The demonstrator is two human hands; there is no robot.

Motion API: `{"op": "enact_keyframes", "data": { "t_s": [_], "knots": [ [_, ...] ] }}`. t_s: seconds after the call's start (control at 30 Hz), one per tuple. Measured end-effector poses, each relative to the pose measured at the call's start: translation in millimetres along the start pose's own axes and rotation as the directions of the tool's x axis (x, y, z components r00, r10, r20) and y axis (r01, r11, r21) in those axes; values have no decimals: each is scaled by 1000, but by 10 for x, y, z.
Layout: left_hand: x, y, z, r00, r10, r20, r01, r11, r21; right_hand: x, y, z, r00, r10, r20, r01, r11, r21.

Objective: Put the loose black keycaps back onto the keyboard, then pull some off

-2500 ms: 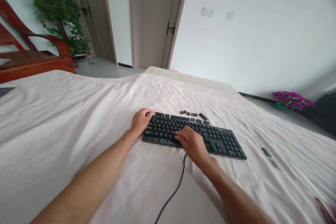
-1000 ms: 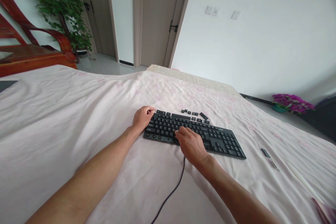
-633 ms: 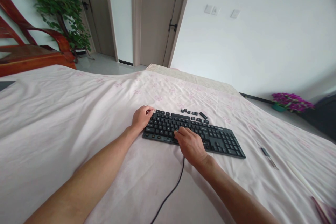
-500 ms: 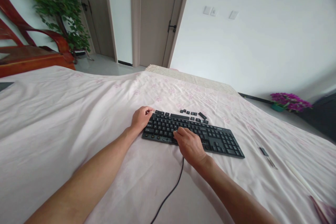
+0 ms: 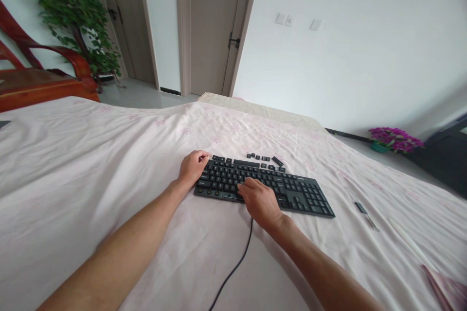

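Note:
A black keyboard (image 5: 306, 195) lies on the bed, its cable (image 5: 233, 272) running toward me. Bare key sockets (image 5: 208, 193) show along its near left edge. My left hand (image 5: 193, 166) is closed at the far left corner, its fingers curled against the keyboard's edge. Over the near middle rows, my right hand (image 5: 260, 199) has its fingers pinched together and pointing down at the keys. Whatever is between those fingertips is hidden. Behind the keyboard lie a loose spacebar (image 5: 246, 163), a longer keycap (image 5: 277, 161) and several small keycaps (image 5: 258, 158).
A small tool with a black handle and metal prongs (image 5: 366, 215) lies to the right on the wrinkled pink-white sheet (image 5: 138, 155). Further right are a pale strip (image 5: 408, 240) and pink cloth (image 5: 443, 284). A wooden chair (image 5: 47, 77) stands beyond the bed at left.
The whole view has shifted slightly, so everything sits a little further left and lower. Both hands keep nearly the same places on the keyboard.

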State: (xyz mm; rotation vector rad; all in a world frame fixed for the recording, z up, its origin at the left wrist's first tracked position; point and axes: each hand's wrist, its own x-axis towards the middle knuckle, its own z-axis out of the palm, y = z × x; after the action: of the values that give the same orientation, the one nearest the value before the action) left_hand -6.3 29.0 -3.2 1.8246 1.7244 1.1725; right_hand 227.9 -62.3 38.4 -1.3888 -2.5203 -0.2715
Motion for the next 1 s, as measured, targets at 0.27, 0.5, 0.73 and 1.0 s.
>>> {"op": "enact_keyframes", "data": {
  "t_s": [0.27,0.5,0.73,1.0],
  "knots": [
    [-4,25,-13,1000,-16,8,16,1000,17,-68,44,116,993,91,-82,-76,983,168],
    [2,14,-13,1000,-4,4,4,1000,5,-64,23,81,996,21,-92,-17,999,40],
    [6,5,1,1000,-14,4,14,1000,11,-53,-5,62,993,-111,-47,104,985,-140],
    [11,-15,9,1000,5,-7,-5,1000,6,-79,-202,-17,986,-81,144,118,955,-273]
  ]
}}
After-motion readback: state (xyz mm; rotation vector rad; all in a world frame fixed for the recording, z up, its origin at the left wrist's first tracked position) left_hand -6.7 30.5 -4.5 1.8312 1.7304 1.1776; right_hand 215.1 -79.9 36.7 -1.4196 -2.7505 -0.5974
